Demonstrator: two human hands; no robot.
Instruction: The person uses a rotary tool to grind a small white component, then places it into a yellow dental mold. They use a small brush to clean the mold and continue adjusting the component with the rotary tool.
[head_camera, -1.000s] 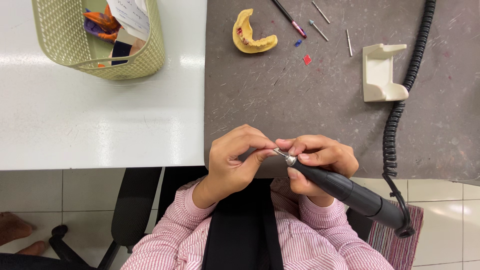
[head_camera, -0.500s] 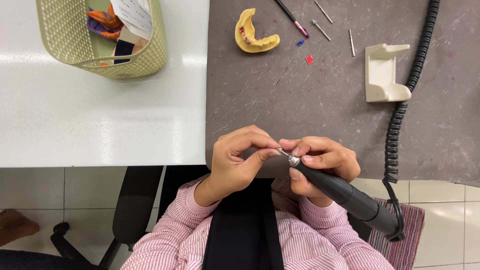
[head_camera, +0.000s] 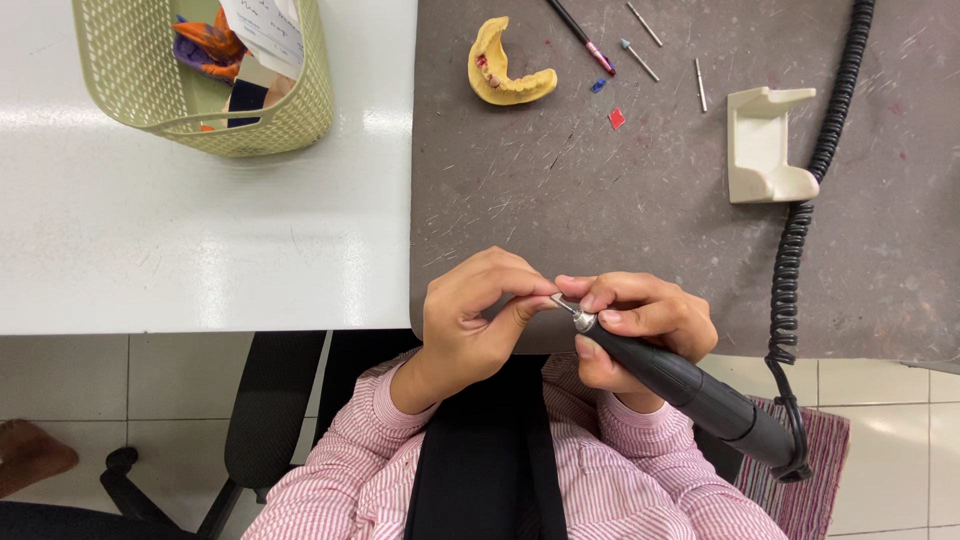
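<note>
Across right hand, handpiece tip-leftward.

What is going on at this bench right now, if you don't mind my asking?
A person in a pink striped shirt holds a black rotary handpiece in the right hand, its metal tip meeting something tiny pinched in the left hand; that piece is too small to identify. Farther back on the grey mat lie a yellow dental cast, loose burs and a white holder. A green basket stands on the white table.
</note>
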